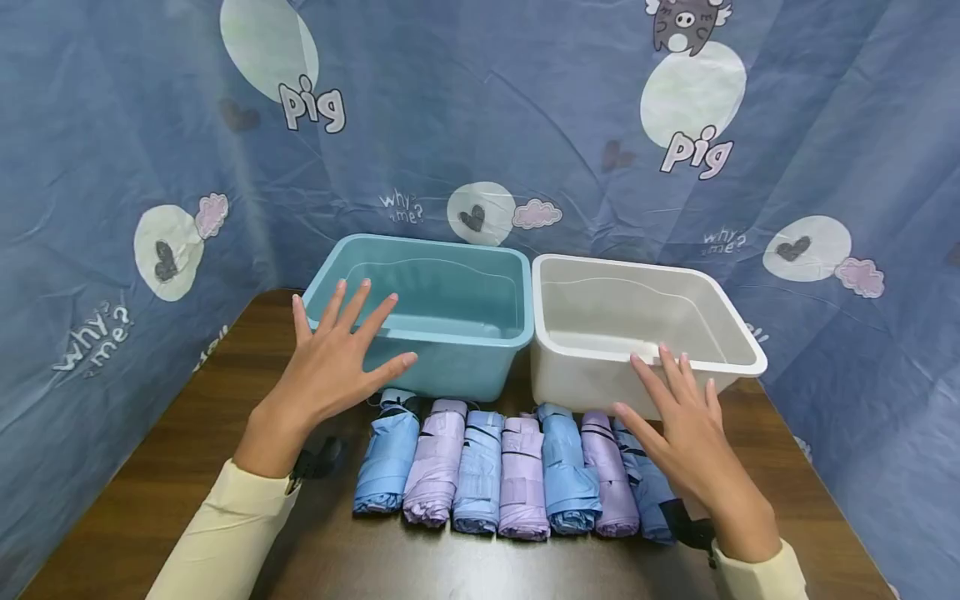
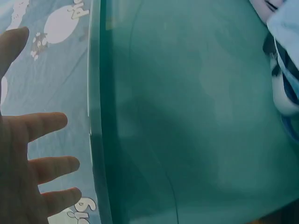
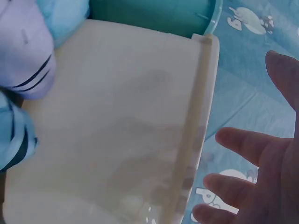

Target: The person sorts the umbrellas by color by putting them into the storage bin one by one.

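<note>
Blue and lilac fabric rolls (image 1: 522, 492) are lying at six o'clock on the desk (image 1: 360, 567) — likely feeling light, soft, slippery, calling for a hold round the middle. Left grip (image 1: 330, 367) at eight, right grip (image 1: 690, 433) at four — both are hovering spread, holding nothing.

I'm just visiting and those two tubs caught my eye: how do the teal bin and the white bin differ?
The teal bin is blue-green, while the white bin is off-white. The teal bin stands on the person's left, the white bin on the right. The left hand is spread by the teal bin, the right hand by the white bin. Both are open-topped, with rounded corners, behind the rolled bundles.
</note>
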